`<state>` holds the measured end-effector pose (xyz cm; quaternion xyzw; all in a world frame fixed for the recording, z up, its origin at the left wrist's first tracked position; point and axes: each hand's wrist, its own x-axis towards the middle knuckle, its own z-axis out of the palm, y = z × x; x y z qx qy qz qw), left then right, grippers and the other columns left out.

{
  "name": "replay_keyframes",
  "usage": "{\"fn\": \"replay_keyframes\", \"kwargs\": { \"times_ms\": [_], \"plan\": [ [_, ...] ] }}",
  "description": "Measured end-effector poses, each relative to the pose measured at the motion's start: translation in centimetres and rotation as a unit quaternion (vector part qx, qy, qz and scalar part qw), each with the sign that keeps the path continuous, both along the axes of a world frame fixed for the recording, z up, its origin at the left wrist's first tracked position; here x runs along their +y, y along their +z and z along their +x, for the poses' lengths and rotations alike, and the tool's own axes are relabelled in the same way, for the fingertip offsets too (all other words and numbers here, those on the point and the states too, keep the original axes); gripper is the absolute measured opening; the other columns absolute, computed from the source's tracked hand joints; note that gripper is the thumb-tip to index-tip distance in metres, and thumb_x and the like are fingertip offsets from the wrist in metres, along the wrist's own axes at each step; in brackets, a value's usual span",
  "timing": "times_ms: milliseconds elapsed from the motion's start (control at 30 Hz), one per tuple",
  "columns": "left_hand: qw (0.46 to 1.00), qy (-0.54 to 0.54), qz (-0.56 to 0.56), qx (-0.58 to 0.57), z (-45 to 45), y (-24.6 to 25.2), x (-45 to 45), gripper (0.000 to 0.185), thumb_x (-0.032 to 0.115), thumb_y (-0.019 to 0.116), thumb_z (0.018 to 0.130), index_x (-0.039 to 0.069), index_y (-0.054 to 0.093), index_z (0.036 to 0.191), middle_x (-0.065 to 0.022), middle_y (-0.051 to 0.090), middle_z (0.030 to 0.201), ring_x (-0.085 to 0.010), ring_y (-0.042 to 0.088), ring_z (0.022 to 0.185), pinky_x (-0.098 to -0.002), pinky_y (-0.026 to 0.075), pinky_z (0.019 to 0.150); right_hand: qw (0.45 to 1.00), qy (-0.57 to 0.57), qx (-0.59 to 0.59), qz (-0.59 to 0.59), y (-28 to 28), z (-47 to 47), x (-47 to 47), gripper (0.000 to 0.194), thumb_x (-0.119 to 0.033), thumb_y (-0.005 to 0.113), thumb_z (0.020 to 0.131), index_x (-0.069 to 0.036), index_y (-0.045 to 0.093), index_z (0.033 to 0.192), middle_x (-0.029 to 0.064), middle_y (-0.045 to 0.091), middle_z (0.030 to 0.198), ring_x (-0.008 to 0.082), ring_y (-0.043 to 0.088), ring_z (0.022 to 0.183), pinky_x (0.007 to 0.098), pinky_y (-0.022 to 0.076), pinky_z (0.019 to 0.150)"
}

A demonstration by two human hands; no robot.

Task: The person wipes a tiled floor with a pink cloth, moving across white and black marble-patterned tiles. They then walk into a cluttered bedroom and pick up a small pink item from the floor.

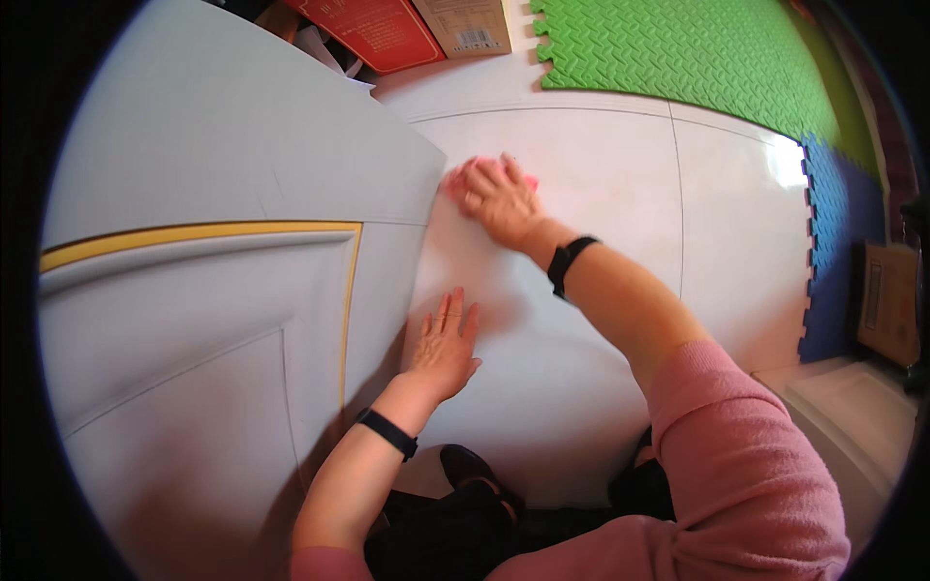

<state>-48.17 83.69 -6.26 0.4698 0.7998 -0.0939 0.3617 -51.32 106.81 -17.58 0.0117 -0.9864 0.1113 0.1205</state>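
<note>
My right hand [501, 200] presses a pink cloth [454, 184] flat against the pale, glossy tiled floor [610, 174], close to the corner of a grey panelled door [392, 174]. Most of the cloth is hidden beneath the palm and fingers. Nearer to me, my left hand [445, 348] is spread with nothing in it, over the floor beside the door's edge; whether it touches the floor I cannot tell. Each wrist has a black band on it.
Green foam mats [654, 51] and blue foam mats [828, 218] border the floor. A red box [378, 36] and a cardboard box [468, 25] stand behind the door. My shoe [465, 465] is below my left hand. Another box [888, 305] is far right.
</note>
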Motion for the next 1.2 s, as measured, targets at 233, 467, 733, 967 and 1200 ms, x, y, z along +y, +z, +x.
{"fn": "replay_keyframes", "kwargs": {
  "times_ms": [233,467,733,967,1200],
  "plan": [
    [0.997,-0.016,-0.062,0.051,-0.1,-4.0,1.7,0.098,0.034,0.077,0.080,-0.003,0.022,0.151,-0.0373,0.008,0.155,-0.0549,0.014,0.143,-0.0605,0.015,0.117,0.981,-0.187,0.052,0.004,-1.2,-0.1,5.0,0.031,-0.022,0.055,0.091,-0.009,0.062,0.118,0.0088,0.055,0.120,0.0301,0.049,0.115,0.0499,0.0384,0.091],
    [0.995,-0.035,0.014,0.092,0.9,-5.7,0.0,0.061,0.011,0.047,0.094,-0.008,0.028,0.148,-0.0425,0.014,0.152,-0.0611,0.018,0.139,-0.0658,0.012,0.114,0.992,-0.099,0.066,-0.049,-0.9,-4.9,7.6,0.032,-0.024,0.060,0.090,-0.017,0.060,0.121,0.0081,0.056,0.117,0.0298,0.050,0.110,0.0460,0.0404,0.087],
    [0.998,-0.014,-0.025,0.052,0.4,-6.0,0.2,0.056,0.009,0.041,0.096,-0.010,0.027,0.148,-0.0439,0.010,0.152,-0.0615,0.012,0.140,-0.0681,0.003,0.114,0.992,-0.002,-0.121,-0.027,0.3,-14.8,9.9,0.045,-0.033,0.058,0.091,-0.021,0.054,0.134,0.0060,0.052,0.133,0.0288,0.038,0.136,0.0492,0.0289,0.111],
    [0.998,-0.016,0.026,0.053,0.5,-7.4,0.0,0.060,0.018,0.048,0.095,-0.009,0.032,0.146,-0.0443,0.017,0.150,-0.0620,0.019,0.138,-0.0686,0.007,0.114,0.992,-0.124,-0.001,-0.004,-2.3,-8.9,11.4,0.043,-0.033,0.055,0.089,-0.003,0.059,0.121,0.0180,0.051,0.131,0.0354,0.044,0.125,0.0491,0.0334,0.105],
    [0.980,-0.097,0.058,0.164,0.4,-8.2,-1.0,0.056,0.017,0.047,0.093,-0.009,0.039,0.142,-0.0452,0.024,0.146,-0.0623,0.025,0.135,-0.0686,0.014,0.113,0.996,-0.059,0.042,-0.045,-0.9,1.2,7.8,0.040,-0.032,0.060,0.087,-0.011,0.063,0.121,0.0225,0.042,0.144,0.0403,0.033,0.139,0.0553,0.0264,0.110]
  ]
}}
